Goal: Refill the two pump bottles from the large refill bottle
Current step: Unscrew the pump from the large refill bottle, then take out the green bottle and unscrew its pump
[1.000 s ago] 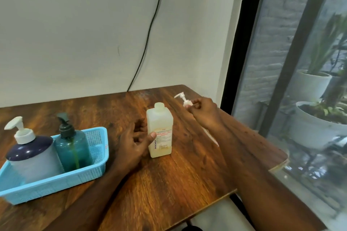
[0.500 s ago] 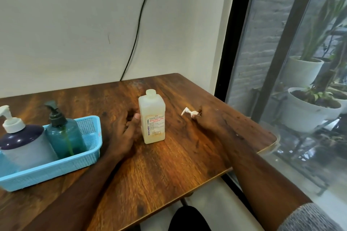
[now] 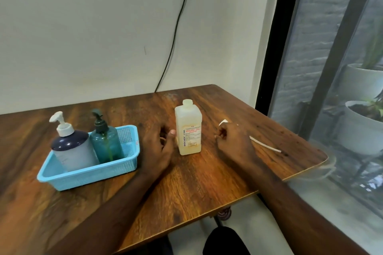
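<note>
Since the earlier frames, right hand (image 3: 233, 141) has set the white pump head (image 3: 223, 122) on the wooden table (image 3: 196, 182) and drawn back toward the refill bottle; its dip tube (image 3: 265, 144) now lies flat, trailing right of the hand. Fingers of this hand are loosely curled; whether they touch the pump is not resolvable. Left hand (image 3: 159, 147) rests on the table, its thumb against the left face of the refill bottle (image 3: 188, 130), fingers hidden behind it. The bottle stands upright, uncapped, near table centre, between both hands. Left of it, a blue basket (image 3: 91, 176) holds two upright pump bottles: a large one with dark top and white pump (image 3: 71, 149), and behind it a teal one with dark pump (image 3: 106, 143). Beyond, a black cable (image 3: 176, 27) descends the wall; potted plants (image 3: 362, 122) stand outside the window.
</note>
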{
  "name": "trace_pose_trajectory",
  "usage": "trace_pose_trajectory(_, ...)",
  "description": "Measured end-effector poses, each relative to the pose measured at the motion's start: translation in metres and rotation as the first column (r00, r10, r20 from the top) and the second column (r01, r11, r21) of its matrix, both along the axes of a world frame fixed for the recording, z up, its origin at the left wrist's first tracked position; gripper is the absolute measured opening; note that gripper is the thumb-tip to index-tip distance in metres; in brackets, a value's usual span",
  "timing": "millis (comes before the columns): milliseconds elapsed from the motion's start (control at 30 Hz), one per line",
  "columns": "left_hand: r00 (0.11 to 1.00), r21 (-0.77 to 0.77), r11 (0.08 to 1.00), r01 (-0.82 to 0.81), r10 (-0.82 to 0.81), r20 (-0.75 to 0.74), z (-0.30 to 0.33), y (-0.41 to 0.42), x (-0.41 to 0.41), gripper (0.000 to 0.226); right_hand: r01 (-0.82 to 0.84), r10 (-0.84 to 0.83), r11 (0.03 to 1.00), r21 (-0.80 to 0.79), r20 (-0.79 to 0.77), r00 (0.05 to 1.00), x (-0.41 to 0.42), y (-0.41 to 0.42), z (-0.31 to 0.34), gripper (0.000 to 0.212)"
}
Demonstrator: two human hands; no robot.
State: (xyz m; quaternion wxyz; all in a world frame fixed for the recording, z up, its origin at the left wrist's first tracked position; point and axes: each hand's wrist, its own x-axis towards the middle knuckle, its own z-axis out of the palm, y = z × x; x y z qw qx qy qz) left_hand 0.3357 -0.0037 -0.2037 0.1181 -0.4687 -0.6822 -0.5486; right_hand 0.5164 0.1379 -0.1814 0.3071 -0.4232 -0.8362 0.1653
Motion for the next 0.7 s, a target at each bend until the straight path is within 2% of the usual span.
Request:
trace_pose_trajectory(67,1.0,-0.01,1.0,-0.001,0.001,-0.006,0.001,-0.005,0.003,0.004,-0.021,0.021,1.0,0.023,-0.011,1.0,-0.005,-0.016,0.001,0.008)
trace_pose_trajectory(233,1.0,-0.055,0.998,0.013,-0.013,-0.003,0.006,-0.031,0.007,0.013,-0.207,0.208,0.978,0.017,-0.059,0.976,-0.012,-0.057,0.011,0.018)
trace_pose_trajectory(333,0.998,-0.038,0.998,0.058,-0.058,-0.003,0.014,-0.05,0.013,0.008,-0.24,0.241,0.97,0.018,-0.071,0.968,-0.02,-0.084,0.016,0.02)
trace_pose_trajectory(433,0.995,0.009,0.996,0.087,-0.087,-0.048,0.027,-0.066,0.018,0.015,-0.262,0.266,0.964,0.041,-0.145,0.953,-0.031,-0.107,0.018,0.014)
trace_pose_trajectory(533,0.998,0.063,0.998,0.029,-0.025,-0.062,0.037,-0.088,0.006,0.019,-0.318,0.318,0.948,0.026,-0.159,0.935,-0.047,-0.121,0.021,0.01)
trace_pose_trajectory(700,0.99,0.034,0.99,-0.138,0.136,0.045,0.038,-0.132,-0.025,0.014,-0.44,0.434,0.898,0.024,-0.209,0.876,-0.086,-0.134,0.028,0.014)
